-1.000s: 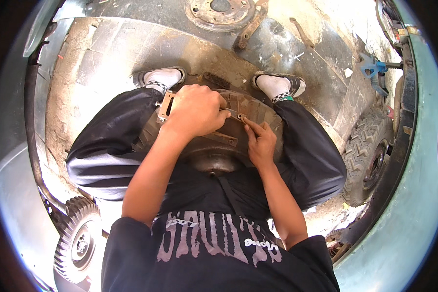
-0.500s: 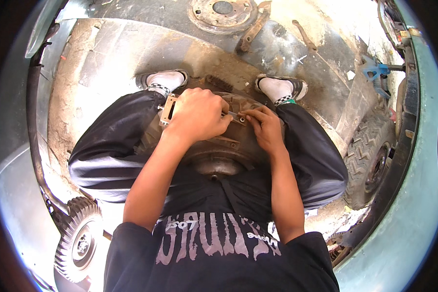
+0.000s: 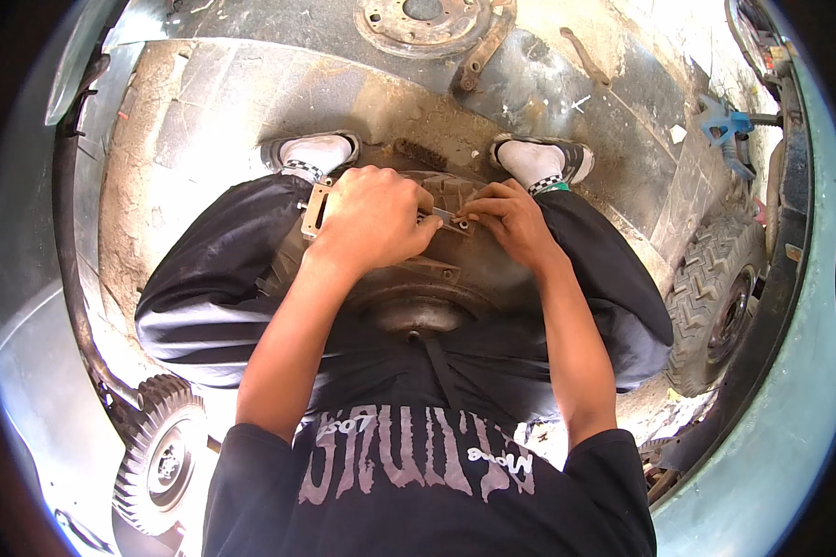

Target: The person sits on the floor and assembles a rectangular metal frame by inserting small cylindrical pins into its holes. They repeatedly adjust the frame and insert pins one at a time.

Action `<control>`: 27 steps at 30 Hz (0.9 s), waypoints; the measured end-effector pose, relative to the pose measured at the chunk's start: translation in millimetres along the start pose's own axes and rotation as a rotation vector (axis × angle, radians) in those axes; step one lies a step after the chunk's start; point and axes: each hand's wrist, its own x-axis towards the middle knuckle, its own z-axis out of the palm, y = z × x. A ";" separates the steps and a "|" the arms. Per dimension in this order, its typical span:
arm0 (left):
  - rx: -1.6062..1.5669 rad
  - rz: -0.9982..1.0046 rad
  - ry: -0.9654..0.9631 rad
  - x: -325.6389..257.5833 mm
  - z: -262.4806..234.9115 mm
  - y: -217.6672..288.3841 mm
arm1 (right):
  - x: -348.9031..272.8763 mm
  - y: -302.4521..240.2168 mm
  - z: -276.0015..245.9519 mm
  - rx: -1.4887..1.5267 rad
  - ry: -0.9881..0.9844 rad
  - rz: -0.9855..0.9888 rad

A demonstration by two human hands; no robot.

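My left hand (image 3: 372, 218) is closed over a metal part with a slotted, frame-like end (image 3: 316, 210), and its thumb lies along a narrow metal bar. At the bar's other end sits a nut (image 3: 462, 224). The fingers of my right hand (image 3: 515, 221) are bent together at that nut; whether they pinch it or only touch it is hard to make out. Beneath both hands, between my legs, lies a dusty tyre (image 3: 381, 290). A second metal strip (image 3: 432, 269) with a nut-like end rests on the tyre, nearer to me.
A rusty wheel disc (image 3: 409, 42) and a metal arm (image 3: 485, 51) lie ahead on the floor, with a curved bar (image 3: 583, 58) farther right. At right are a blue metal stand (image 3: 729, 125) and a treaded wheel (image 3: 711, 320). Another wheel (image 3: 163, 459) stands lower left. Pale blue panels flank both sides.
My right hand has turned and its fingers have shifted slightly around the nut; its forearm has swung outward to the right. My left hand keeps its hold on the metal part.
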 end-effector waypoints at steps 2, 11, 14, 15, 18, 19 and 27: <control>-0.003 0.003 -0.005 0.4 -1.1 -1.5 | 5.6 0.1 7.6 -0.062 -0.006 -0.058; -0.023 -0.014 0.000 -1.1 -1.8 -0.2 | 10.0 4.5 2.4 -0.068 -0.087 -0.050; -0.022 -0.025 -0.017 0.5 -1.8 0.4 | 8.0 6.3 12.9 -0.075 0.003 -0.051; -0.017 -0.031 -0.015 -0.3 -1.6 -0.4 | 7.3 3.9 12.7 -0.073 0.001 -0.057; -0.015 -0.029 -0.006 -2.0 -1.8 -2.4 | 4.1 0.8 8.4 -0.101 -0.008 -0.056; -0.013 -0.023 0.000 -1.8 -2.1 -3.3 | 2.4 7.6 6.2 -0.133 -0.013 -0.043; 0.033 -0.030 0.002 2.7 5.1 -2.0 | 7.5 -1.2 37.5 -0.185 0.086 -0.088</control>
